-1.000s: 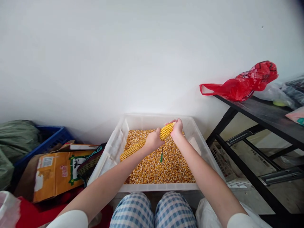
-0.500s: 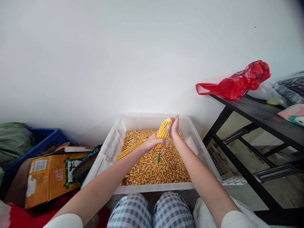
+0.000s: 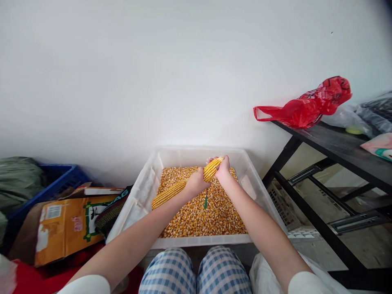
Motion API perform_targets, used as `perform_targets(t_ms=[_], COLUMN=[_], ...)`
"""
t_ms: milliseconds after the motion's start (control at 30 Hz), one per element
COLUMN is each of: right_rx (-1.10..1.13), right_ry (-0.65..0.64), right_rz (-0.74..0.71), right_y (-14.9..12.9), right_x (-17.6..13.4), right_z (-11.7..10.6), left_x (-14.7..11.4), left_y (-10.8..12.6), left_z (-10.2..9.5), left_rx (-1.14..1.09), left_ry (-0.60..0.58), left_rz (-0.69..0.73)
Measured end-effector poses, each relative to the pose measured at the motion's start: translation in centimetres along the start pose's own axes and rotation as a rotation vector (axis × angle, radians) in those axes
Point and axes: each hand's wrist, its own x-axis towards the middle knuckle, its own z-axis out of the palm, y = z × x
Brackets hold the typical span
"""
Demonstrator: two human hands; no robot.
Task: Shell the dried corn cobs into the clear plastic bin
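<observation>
I hold a yellow corn cob above the kernels, tilted with its pale tip up and to the right. My left hand is closed round its lower end. Around the tip end, my right hand grips with bent fingers. A second corn cob lies on the kernels, partly behind my left forearm. Loose corn kernels fill much of a translucent plastic bin. Below my left hand, a slim tool with a green handle is among the kernels; its far end is hidden.
To the right is a black table with a red plastic bag on it. A torn cardboard box and a blue crate stand at left. Behind the bin rises a white wall.
The held cob has turned and tipped lower to the right; its bare patch no longer shows. My right hand has moved down slightly. My left hand's back now faces me more.
</observation>
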Motion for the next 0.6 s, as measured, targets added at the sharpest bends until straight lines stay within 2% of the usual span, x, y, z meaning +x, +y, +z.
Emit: perform_targets(t_ms=[100, 167, 400, 533, 600], right_rx=[0.073, 0.073, -0.156, -0.267, -0.321], right_ry=[0.074, 0.105, 0.092, 0.055, 0.039], right_rz=[0.079, 0.025, -0.207, -0.326, -0.408], right_y=[0.1, 0.2, 0.8, 1.0, 1.0], right_x=[-0.1, -0.5, -1.4, -1.0, -0.7], right_z=[0.2, 0.6, 2.1, 1.9, 1.5], left_x=[-0.2, -0.3, -0.6, -0.4, -0.2], left_y=[0.2, 0.3, 0.1, 0.1, 0.3], left_z=[0.0, 0.0, 0.3, 0.3, 0.4], left_rx=[0.176, 0.183, -0.045, -0.107, -0.181], left_ry=[0.033, 0.032, 0.061, 0.054, 0.015], left_rz=[0.02, 0.014, -0.012, -0.047, -0.037])
